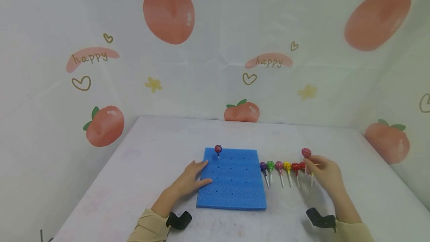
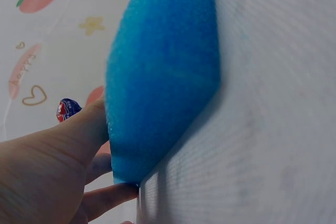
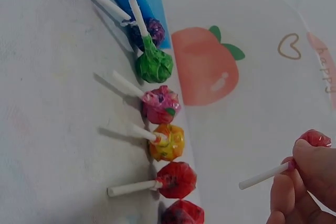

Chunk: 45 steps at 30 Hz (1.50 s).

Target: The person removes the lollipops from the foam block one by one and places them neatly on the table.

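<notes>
My right hand (image 1: 324,173) pinches a pinkish-red lollipop (image 1: 306,152) just below its wrapped head, raised above the table at the right end of a lollipop row. In the right wrist view, that lollipop's white stick (image 3: 265,176) points down and left from the fingers. My left hand (image 1: 188,180) rests at the left edge of a blue foam board (image 1: 231,204), its thumb lying over the top and its fingers along the side. Small holes dot the board. One dark red-and-blue lollipop (image 1: 218,149) stands upright in the far left hole.
Right of the board lie several wrapped lollipops, including purple (image 1: 263,166), green (image 1: 270,165), pink (image 1: 279,165), yellow (image 1: 287,166) and red (image 1: 295,166), sticks toward the person. A fruit-printed white curtain (image 1: 208,77) hangs behind the white table (image 1: 134,167).
</notes>
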### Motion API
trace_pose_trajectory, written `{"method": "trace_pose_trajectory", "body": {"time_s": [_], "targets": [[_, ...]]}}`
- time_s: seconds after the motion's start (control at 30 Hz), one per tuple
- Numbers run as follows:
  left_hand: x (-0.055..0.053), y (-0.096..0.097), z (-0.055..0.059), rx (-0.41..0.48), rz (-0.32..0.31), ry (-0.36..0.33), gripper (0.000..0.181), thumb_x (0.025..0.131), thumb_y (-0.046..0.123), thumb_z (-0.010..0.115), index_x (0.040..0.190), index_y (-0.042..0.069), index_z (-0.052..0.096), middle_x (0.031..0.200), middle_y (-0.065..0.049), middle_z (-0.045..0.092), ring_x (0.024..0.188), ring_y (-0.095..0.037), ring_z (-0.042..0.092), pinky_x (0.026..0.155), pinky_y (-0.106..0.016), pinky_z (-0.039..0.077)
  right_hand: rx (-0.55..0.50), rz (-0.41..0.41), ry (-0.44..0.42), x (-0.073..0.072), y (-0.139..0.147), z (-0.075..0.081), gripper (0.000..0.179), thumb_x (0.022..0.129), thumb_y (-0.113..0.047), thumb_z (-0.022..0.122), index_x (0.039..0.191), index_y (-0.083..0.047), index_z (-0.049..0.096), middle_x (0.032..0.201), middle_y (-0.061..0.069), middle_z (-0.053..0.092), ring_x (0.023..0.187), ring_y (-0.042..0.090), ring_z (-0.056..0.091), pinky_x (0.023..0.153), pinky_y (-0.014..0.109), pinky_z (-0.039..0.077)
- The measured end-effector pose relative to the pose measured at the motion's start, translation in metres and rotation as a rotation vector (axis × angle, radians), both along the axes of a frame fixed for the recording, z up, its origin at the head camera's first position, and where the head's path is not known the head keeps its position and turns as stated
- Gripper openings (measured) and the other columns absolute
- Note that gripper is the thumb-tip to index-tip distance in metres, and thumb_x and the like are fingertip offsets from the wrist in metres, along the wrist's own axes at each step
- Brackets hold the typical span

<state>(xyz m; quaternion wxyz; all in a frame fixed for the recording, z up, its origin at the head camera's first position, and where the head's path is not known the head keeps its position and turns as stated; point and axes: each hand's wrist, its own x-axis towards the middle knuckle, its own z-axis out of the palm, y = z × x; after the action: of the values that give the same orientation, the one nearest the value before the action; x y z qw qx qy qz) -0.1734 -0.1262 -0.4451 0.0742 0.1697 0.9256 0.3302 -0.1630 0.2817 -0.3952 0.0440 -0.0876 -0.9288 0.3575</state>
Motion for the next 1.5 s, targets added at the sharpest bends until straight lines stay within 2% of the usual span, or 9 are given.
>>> {"method": "trace_pose_trajectory", "body": {"time_s": [0.17, 0.4, 0.67, 0.83, 1.03, 1.13, 1.37, 1.5], "targets": [[-0.001, 0.000, -0.001, -0.001, 0.000, 0.001, 0.071, 0.088, 0.040, 0.062, 0.144, 0.007, 0.035, 0.147, -0.022, 0.036, 0.141, -0.044, 0.018, 0.110, -0.062, 0.022, -0.015, -0.022, -0.002, 0.002, 0.007, 0.000, 0.056, 0.095, -0.042, 0.048, 0.125, 0.004, 0.053, 0.122, 0.031, 0.055, 0.106, 0.044, 0.056, 0.081, 0.049, 0.053], [0.000, 0.000, -0.001, -0.005, 0.004, -0.002, 0.071, 0.088, 0.040, 0.062, 0.144, 0.007, 0.035, 0.147, -0.022, 0.036, 0.141, -0.044, 0.018, 0.111, -0.062, 0.022, -0.022, -0.087, -0.008, 0.004, 0.014, -0.003, 0.057, 0.095, -0.044, 0.046, 0.125, 0.003, 0.053, 0.122, 0.031, 0.054, 0.104, 0.043, 0.057, 0.077, 0.045, 0.054], [0.000, 0.001, 0.000, 0.001, 0.012, -0.006, 0.071, 0.087, 0.040, 0.062, 0.144, 0.006, 0.036, 0.147, -0.022, 0.036, 0.142, -0.043, 0.019, 0.110, -0.062, 0.021, -0.037, -0.110, -0.026, 0.003, 0.024, -0.008, 0.058, 0.095, -0.044, 0.046, 0.127, 0.004, 0.051, 0.124, 0.031, 0.053, 0.106, 0.043, 0.057, 0.081, 0.050, 0.051], [0.000, 0.001, -0.001, -0.002, 0.012, 0.000, 0.071, 0.087, 0.040, 0.063, 0.143, 0.006, 0.036, 0.147, -0.022, 0.037, 0.141, -0.044, 0.019, 0.110, -0.062, 0.022, -0.019, -0.133, -0.034, 0.001, 0.029, -0.014, 0.059, 0.094, -0.046, 0.047, 0.126, 0.002, 0.052, 0.123, 0.029, 0.056, 0.101, 0.038, 0.061, 0.077, 0.046, 0.053], [0.000, 0.001, -0.001, -0.001, 0.012, -0.007, 0.071, 0.087, 0.040, 0.062, 0.144, 0.006, 0.035, 0.147, -0.021, 0.036, 0.142, -0.044, 0.018, 0.110, -0.062, 0.021, -0.017, -0.143, -0.018, 0.003, 0.031, -0.017, 0.053, 0.095, -0.039, 0.047, 0.124, 0.005, 0.053, 0.122, 0.031, 0.055, 0.105, 0.044, 0.057, 0.080, 0.049, 0.052], [0.000, 0.001, -0.001, 0.002, 0.011, -0.012, 0.071, 0.087, 0.041, 0.062, 0.144, 0.007, 0.035, 0.147, -0.021, 0.036, 0.142, -0.044, 0.018, 0.110, -0.063, 0.021, -0.005, -0.148, -0.008, 0.005, 0.032, -0.017, 0.051, 0.095, -0.037, 0.048, 0.122, 0.006, 0.054, 0.121, 0.031, 0.057, 0.103, 0.043, 0.059, 0.076, 0.045, 0.054], [-0.001, 0.000, 0.000, -0.001, 0.007, -0.012, 0.072, 0.087, 0.041, 0.062, 0.144, 0.007, 0.035, 0.147, -0.021, 0.036, 0.142, -0.043, 0.018, 0.110, -0.062, 0.022, -0.029, -0.156, -0.084, 0.004, 0.035, -0.019, 0.056, 0.095, -0.041, 0.046, 0.127, 0.005, 0.051, 0.125, 0.031, 0.052, 0.109, 0.044, 0.054, 0.081, 0.048, 0.052], [0.000, 0.000, 0.001, -0.001, 0.002, -0.008, 0.072, 0.087, 0.041, 0.062, 0.144, 0.007, 0.035, 0.147, -0.021, 0.036, 0.141, -0.044, 0.018, 0.110, -0.062, 0.022, -0.028, -0.155, -0.091, 0.004, 0.037, -0.021, 0.056, 0.095, -0.040, 0.046, 0.127, 0.006, 0.050, 0.125, 0.032, 0.052, 0.110, 0.045, 0.054, 0.082, 0.048, 0.052]]}}
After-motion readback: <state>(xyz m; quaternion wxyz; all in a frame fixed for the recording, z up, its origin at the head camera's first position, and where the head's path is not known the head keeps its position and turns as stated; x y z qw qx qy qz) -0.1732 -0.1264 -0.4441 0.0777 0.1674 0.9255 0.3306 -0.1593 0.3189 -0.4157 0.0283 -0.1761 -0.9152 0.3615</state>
